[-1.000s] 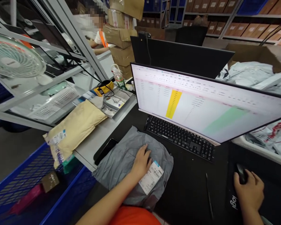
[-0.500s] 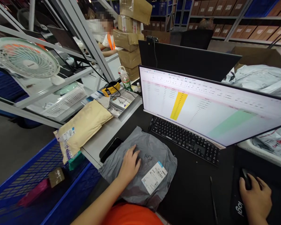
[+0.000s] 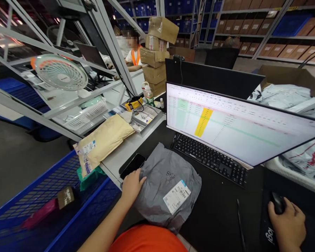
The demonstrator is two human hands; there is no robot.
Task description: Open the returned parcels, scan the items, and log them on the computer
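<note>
A grey plastic mailer bag with a white label and handwritten digits lies on the black desk mat in front of me. At its left edge, beside a black phone, my left hand is closed on the plastic, thumb on top and fingertips partly hidden. Over on the right, my right hand is wrapped round a black computer mouse on a dark mouse pad. A monitor showing a spreadsheet stands behind a black keyboard.
A yellow padded envelope rests at the desk's left, above a blue crate holding small parcels. A thin dark tool lies near the mouse pad. Stacked cartons and a person in an orange vest are farther back.
My left hand has moved from flat on the bag to its left edge, and that edge is drawn in. On the screen, green highlighting has shifted. The camera view has turned slightly left.
</note>
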